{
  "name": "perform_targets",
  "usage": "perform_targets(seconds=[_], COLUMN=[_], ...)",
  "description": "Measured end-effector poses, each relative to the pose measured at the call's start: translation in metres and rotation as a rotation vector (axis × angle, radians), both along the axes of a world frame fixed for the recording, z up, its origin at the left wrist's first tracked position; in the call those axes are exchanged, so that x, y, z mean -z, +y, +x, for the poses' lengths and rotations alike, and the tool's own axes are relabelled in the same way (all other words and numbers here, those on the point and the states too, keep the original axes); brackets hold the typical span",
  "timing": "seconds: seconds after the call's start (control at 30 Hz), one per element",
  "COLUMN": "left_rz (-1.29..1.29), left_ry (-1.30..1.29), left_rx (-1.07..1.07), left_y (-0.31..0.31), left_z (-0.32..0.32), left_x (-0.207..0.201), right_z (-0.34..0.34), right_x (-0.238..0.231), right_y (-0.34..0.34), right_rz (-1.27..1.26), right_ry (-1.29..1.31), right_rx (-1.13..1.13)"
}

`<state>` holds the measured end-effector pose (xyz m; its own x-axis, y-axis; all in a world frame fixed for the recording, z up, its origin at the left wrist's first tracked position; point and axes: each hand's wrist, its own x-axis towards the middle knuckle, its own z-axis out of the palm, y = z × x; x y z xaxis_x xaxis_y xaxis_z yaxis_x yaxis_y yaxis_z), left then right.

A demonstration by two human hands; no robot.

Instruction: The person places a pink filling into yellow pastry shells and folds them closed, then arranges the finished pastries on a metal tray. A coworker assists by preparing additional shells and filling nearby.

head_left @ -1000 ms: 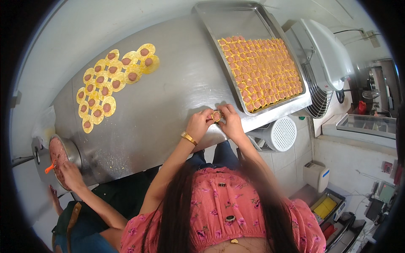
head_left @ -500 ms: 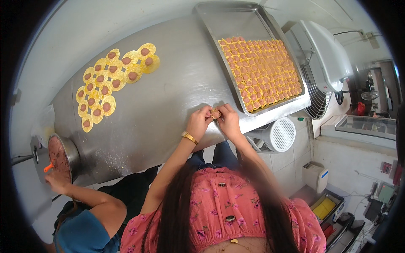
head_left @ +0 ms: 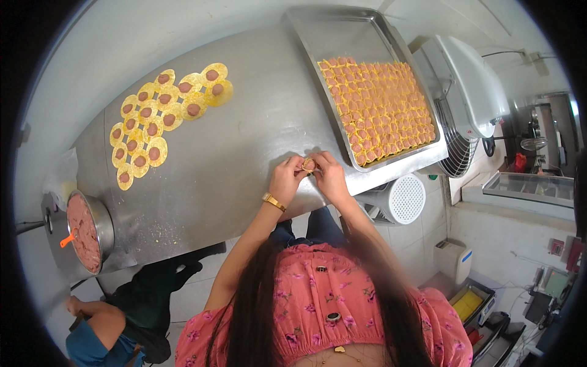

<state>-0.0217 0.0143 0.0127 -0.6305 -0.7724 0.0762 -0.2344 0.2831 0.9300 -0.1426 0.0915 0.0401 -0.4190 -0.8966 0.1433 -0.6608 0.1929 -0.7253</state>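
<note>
Between the fingertips of my left hand (head_left: 286,179) and my right hand (head_left: 331,176) is a small dumpling (head_left: 309,164), its yellow wrapper gathered round pink meat filling. Both hands are closed on it, just above the near edge of the steel table (head_left: 238,147). Ahead and to the right, a metal tray (head_left: 312,33) holds tight rows of similar dumplings (head_left: 379,110). Off to the left, round yellow wrappers (head_left: 158,151) lie flat and touching, each with a lump of meat in its middle.
A steel bowl (head_left: 107,229) of pink meat mixture with an orange-handled utensil (head_left: 67,240) stands at the table's left end. Below it, a co-worker in a blue sleeve (head_left: 88,339) is bent low. A white stool (head_left: 406,199) and a large mixer (head_left: 468,85) stand at right.
The co-worker's hand has left the orange handle, and that person has moved down and left, away from the bowl. My hands stay at the dumpling with slight finger movement.
</note>
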Motion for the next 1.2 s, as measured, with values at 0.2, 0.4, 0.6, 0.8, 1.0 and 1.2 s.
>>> perform_targets(seconds=[0.2, 0.4, 0.6, 0.8, 1.0, 1.2], left_rz=[-0.034, -0.021, 0.02, 0.123, 0.167, 0.128], left_ry=[0.002, -0.028, -0.048, -0.017, -0.097, -0.164], left_rx=[0.037, 0.02, -0.013, -0.067, -0.203, -0.388], left_y=[-0.009, -0.011, -0.008, -0.009, -0.018, 0.003], left_z=[-0.001, 0.0, 0.001, 0.015, 0.038, 0.053], left_x=[0.003, 0.008, 0.008, 0.016, 0.022, 0.013], right_z=[-0.002, -0.005, -0.008, -0.015, -0.015, -0.117], right_x=[0.002, 0.006, 0.001, -0.013, -0.004, -0.039], right_y=[-0.005, -0.01, -0.012, -0.007, -0.017, -0.056], right_rz=[0.037, -0.013, -0.012, 0.181, 0.286, 0.026], right_ry=[-0.04, -0.048, -0.018, 0.068, 0.317, -0.027], right_rx=[-0.01, -0.05, -0.13, -0.205, -0.409, -0.302])
